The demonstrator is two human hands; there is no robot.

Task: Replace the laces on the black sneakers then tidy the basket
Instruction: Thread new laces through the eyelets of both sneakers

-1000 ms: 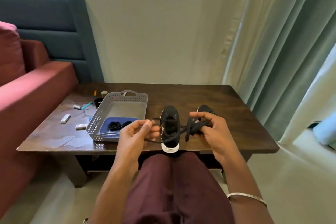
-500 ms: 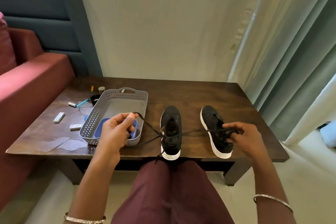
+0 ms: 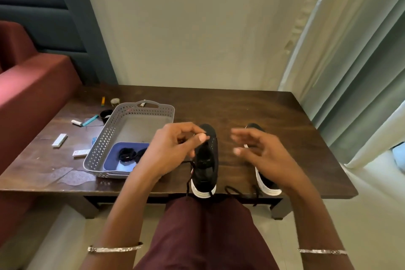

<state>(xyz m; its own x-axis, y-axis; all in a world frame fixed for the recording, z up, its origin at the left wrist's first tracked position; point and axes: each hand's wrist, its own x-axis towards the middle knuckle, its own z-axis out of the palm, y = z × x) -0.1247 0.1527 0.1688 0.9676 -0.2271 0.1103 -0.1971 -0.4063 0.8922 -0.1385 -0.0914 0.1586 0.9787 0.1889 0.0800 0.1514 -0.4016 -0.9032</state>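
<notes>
Two black sneakers with white soles stand on the dark wooden table [image 3: 241, 107]. My left hand [image 3: 173, 151] hovers over the left sneaker [image 3: 207, 160], thumb and forefinger pinched together on a black lace [image 3: 189, 176] that hangs down past the table's front edge. My right hand [image 3: 258, 153] is spread and empty above the right sneaker [image 3: 268, 185], hiding most of it. Another stretch of loose lace [image 3: 237, 190] lies at the table edge between the sneakers. The grey perforated basket [image 3: 131, 107] sits left of the shoes, holding a blue tray [image 3: 110, 161] with coiled black laces [image 3: 129, 154].
Left of the basket lie two white sticks [image 3: 59, 140], a teal pen [image 3: 90, 120] and a small black cup [image 3: 106, 114]. A red sofa [image 3: 32, 94] borders the table on the left, and curtains [image 3: 350, 72] hang on the right. My knees are at the front edge.
My right hand has let go of the lace, which now lies at the table's front edge. Both hands have moved inward, the left one from the basket to above the left sneaker.
</notes>
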